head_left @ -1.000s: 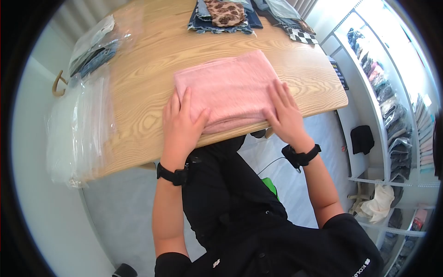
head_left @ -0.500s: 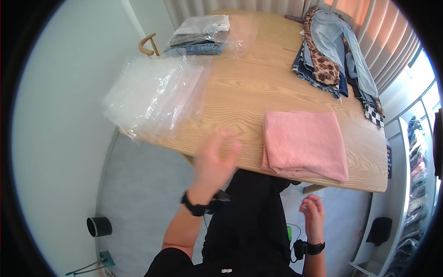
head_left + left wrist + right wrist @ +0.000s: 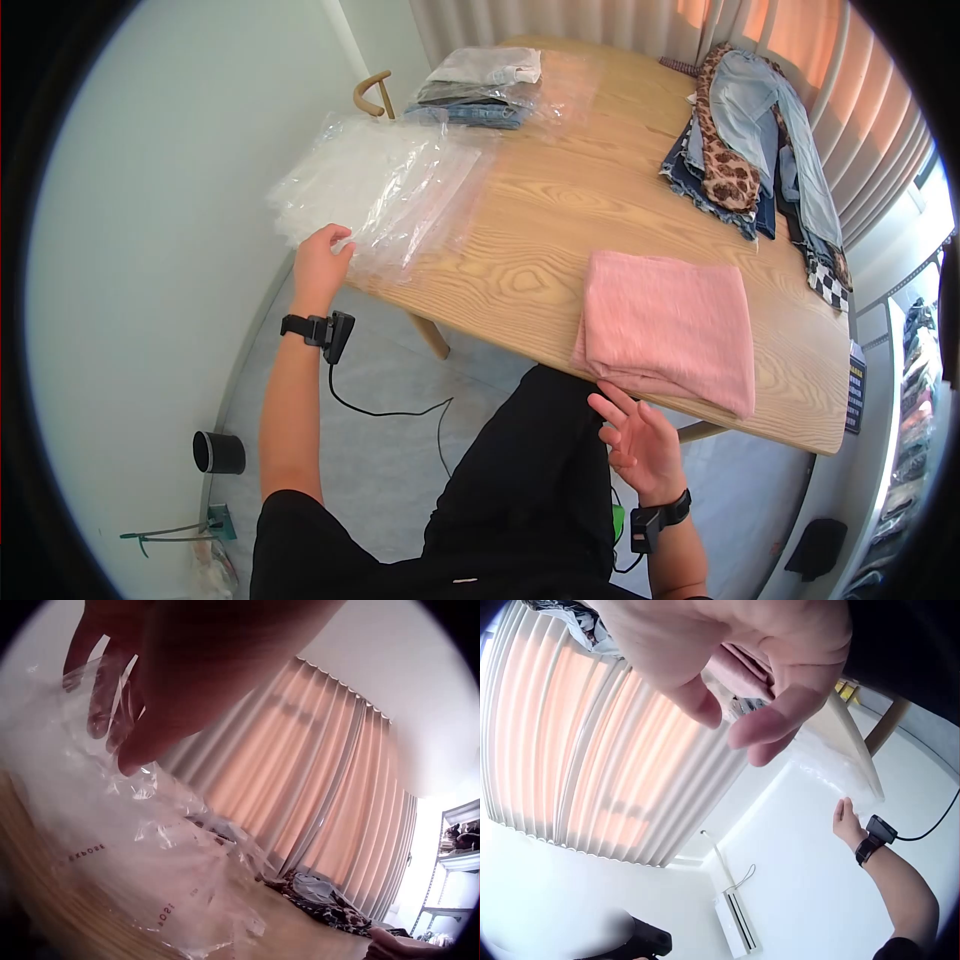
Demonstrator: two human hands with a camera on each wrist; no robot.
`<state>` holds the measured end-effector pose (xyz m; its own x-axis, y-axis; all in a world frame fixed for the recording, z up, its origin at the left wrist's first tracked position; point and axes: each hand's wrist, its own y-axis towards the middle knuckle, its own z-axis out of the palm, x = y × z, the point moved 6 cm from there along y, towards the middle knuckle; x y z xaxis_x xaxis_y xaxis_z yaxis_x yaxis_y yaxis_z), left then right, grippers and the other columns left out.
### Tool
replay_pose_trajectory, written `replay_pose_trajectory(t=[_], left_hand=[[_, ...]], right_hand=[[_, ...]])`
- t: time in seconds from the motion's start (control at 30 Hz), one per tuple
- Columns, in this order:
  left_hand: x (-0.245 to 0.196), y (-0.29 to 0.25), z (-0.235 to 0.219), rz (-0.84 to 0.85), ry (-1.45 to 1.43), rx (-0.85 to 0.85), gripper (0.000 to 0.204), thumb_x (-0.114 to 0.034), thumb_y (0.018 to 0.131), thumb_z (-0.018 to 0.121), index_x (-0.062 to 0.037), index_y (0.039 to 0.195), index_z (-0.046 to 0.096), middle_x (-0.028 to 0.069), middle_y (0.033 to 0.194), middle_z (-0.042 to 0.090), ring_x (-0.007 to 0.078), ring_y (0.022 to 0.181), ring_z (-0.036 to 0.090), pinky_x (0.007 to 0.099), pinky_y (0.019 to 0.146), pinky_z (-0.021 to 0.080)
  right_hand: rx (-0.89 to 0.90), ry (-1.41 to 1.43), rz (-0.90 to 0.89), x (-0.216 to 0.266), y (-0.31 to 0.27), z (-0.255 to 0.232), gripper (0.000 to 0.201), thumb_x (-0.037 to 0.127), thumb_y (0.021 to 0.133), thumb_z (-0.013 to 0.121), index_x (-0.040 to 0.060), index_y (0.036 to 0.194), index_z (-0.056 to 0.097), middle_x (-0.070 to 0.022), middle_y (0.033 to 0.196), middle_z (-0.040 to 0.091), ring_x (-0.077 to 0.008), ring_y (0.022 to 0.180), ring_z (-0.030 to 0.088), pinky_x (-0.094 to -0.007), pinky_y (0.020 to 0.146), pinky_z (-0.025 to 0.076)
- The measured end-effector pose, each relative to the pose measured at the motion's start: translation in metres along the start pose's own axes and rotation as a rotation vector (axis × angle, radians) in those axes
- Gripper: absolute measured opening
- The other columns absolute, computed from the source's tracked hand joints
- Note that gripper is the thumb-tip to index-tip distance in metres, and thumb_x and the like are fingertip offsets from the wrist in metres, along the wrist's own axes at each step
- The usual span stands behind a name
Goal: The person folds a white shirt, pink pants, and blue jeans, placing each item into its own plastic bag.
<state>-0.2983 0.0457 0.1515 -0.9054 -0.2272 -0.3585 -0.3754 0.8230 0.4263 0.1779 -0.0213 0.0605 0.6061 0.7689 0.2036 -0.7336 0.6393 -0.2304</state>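
Note:
At the near left corner of a stack of clear plastic bags (image 3: 375, 190), my left hand (image 3: 322, 268) has its fingers curled at the edge. In the left wrist view the thumb and fingers (image 3: 97, 724) pinch a clear plastic bag (image 3: 120, 832), with film lying across the fingers. Red print shows on the plastic. My right hand (image 3: 645, 447) hangs palm up off the table's near edge, fingers loosely bent around nothing. Just beyond it lies a folded pink cloth item (image 3: 670, 330), flat on the wooden table (image 3: 540, 220).
Behind the bags sits a pile of folded jeans in plastic (image 3: 478, 90), beside a wooden chair (image 3: 373, 95). Jeans and leopard-print garments (image 3: 745, 140) lie at the far right. A black bin (image 3: 218, 453) stands on the floor; a cable (image 3: 390, 412) hangs from the left wrist camera.
Both hands have left the pink cloth. My left hand has travelled left to the plastic bags; the right has dropped off the table edge. The head view has swung left.

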Motion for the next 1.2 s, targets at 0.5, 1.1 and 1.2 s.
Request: replay_pose_trajectory(t=[0.5, 1.1, 1.2], left_hand=[[-0.022, -0.018, -0.097, -0.177, -1.005, -0.418, 0.023, -0.019, 0.096, 0.057, -0.0013, 0.111, 0.057, 0.0073, 0.103, 0.067, 0.0151, 0.093, 0.063, 0.0263, 0.084, 0.048], [-0.197, -0.074, 0.119, -0.419, -2.237, 0.246, 0.040, -0.016, 0.101, 0.044, -0.0052, 0.139, 0.040, 0.0129, 0.145, 0.040, 0.0273, 0.132, 0.041, 0.0401, 0.111, 0.034], [-0.227, -0.110, 0.156, -0.362, -1.585, 0.422, 0.046, -0.017, 0.098, 0.049, -0.0039, 0.141, 0.038, 0.0149, 0.146, 0.039, 0.0294, 0.135, 0.037, 0.0418, 0.113, 0.029]], right_hand=[[-0.188, 0.050, 0.001, 0.014, 0.006, 0.001, 0.042, 0.037, 0.099, 0.047, 0.0020, 0.120, 0.054, -0.0082, 0.110, 0.068, -0.0119, 0.067, 0.060, -0.0220, 0.049, 0.048], [-0.459, -0.014, -0.404, 0.076, -0.054, -0.032, 0.029, 0.011, 0.093, 0.052, 0.0047, 0.121, 0.049, -0.0019, 0.094, 0.062, -0.0125, 0.075, 0.061, -0.0286, 0.068, 0.055], [-0.459, -0.053, -0.422, 0.063, -0.083, -0.038, 0.038, 0.009, 0.090, 0.053, 0.0043, 0.127, 0.044, -0.0049, 0.104, 0.061, -0.0173, 0.085, 0.062, -0.0333, 0.078, 0.053]])
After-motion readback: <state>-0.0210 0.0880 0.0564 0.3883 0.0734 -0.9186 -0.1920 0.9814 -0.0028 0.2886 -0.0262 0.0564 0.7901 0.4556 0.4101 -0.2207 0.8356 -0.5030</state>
